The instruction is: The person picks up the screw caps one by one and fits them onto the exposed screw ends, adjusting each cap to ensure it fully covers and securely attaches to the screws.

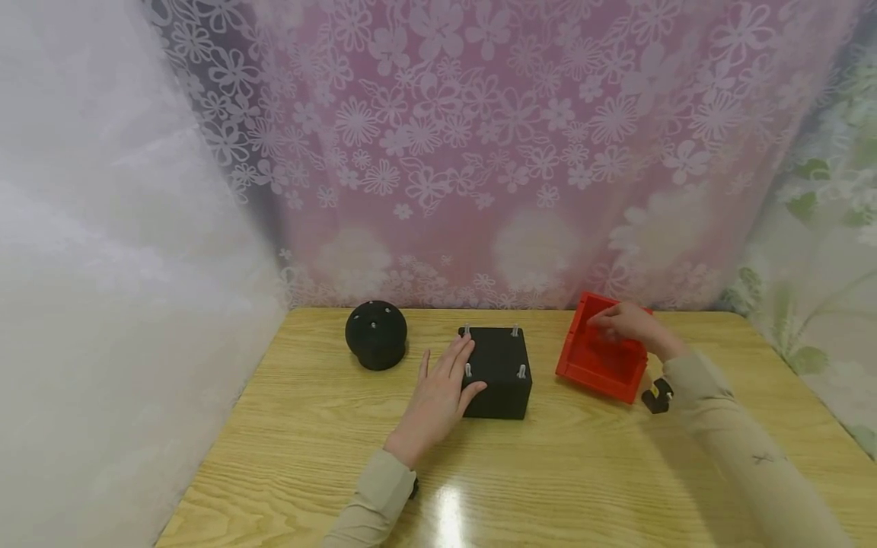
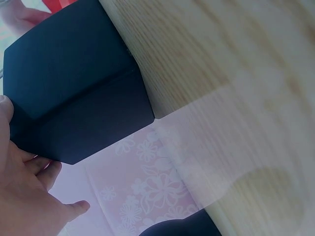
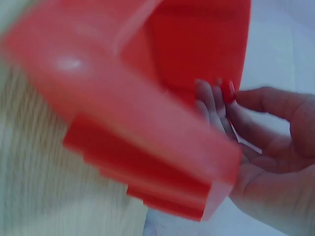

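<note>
A black block (image 1: 496, 396) with clear pegs upright near its top corners sits mid-table. My left hand (image 1: 438, 396) rests against its left side, fingers straight along the edge and thumb at the front top edge. In the left wrist view, fingers (image 2: 49, 174) touch the block (image 2: 74, 93), with the little finger held out from it. My right hand (image 1: 630, 323) is over the red bin (image 1: 596, 380). In the right wrist view it pinches a small glossy red-looking piece (image 3: 228, 91) between thumb and fingers, at the opening of the bin (image 3: 147, 128).
A round black domed object (image 1: 376, 335) with small pegs in its top stands to the left on the wooden table (image 1: 308, 457). The right wrist carries a small black device (image 1: 658, 396). A floral curtain (image 1: 438, 152) hangs behind the table's far edge.
</note>
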Demonstrator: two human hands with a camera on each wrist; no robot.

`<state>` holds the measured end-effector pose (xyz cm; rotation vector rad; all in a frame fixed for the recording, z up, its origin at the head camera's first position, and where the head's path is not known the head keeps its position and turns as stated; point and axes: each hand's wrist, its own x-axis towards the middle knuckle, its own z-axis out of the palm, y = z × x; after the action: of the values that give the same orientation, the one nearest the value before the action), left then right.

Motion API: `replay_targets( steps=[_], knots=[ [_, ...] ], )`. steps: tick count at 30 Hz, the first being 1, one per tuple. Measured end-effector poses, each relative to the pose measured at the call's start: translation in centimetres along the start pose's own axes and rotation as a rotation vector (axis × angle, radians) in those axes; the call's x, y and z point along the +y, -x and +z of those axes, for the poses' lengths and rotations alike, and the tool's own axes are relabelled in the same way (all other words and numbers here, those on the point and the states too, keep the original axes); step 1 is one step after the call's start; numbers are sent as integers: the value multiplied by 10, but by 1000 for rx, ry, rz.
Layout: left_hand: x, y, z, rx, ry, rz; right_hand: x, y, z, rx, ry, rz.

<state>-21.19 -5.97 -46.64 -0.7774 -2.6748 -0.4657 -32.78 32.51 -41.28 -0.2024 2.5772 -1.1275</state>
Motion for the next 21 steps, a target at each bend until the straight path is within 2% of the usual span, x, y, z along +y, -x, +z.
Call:
replay_targets(
  steps=[4, 8, 12, 16, 21],
  knots=[
    [0, 0, 0, -7, 8, -2, -3, 4, 4, 58, -129, 5],
    [0, 0, 0, 2, 16, 3, -7, 8, 10, 120, -214, -31],
    [0, 0, 1, 10, 10, 5, -14, 11, 16, 163, -295, -24],
    [0, 0, 1, 7, 3, 2, -20, 15, 21, 184, -373, -12],
    [1, 0, 1, -2, 4, -4, -30, 22, 26, 191, -453, -71]
  ],
)
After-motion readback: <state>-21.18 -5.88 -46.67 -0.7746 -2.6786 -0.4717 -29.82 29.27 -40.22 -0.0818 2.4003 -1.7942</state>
